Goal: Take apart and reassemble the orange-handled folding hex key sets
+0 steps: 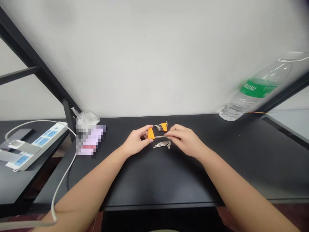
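Pinched between the thumb and fingers of my left hand is an orange hex key holder. My right hand grips a metal hex key, whose straight end meets the holder's right side; whether it is inside a hole is too small to tell. Just beyond the hands lies a second orange holder filled with several hex keys. Nearer to me, several loose L-shaped hex keys lie side by side on the black table.
At the left are a white power strip, a white cable, a clear plastic bag and a partly blurred pink packet. A large water bottle with a green label stands at the back right. A wall rises behind.
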